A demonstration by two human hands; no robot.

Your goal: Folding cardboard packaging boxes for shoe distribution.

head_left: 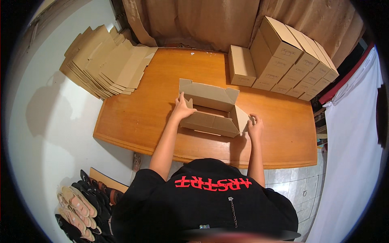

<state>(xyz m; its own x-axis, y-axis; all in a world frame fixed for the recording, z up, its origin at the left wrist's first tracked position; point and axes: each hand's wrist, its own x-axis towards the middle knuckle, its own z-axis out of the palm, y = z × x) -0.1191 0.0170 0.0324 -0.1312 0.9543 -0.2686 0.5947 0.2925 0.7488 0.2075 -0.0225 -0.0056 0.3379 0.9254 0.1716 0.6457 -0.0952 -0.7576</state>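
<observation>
A partly folded cardboard box stands on the wooden table in front of me, its top open and flaps sticking up along the far side. My left hand grips its left end, thumb laid over the near corner and fingers around the outer side. At the opposite end, a side flap slants outward. My right hand has its fingers closed on the outer edge of that flap. Through the open top, the table's orange-brown colour shows between the walls.
Flat unfolded cardboard sheets lean in a stack at the table's far left. Closed cardboard boxes are piled at the far right. Brown curtain hangs behind, white cloth at right. Sandals are heaped at lower left.
</observation>
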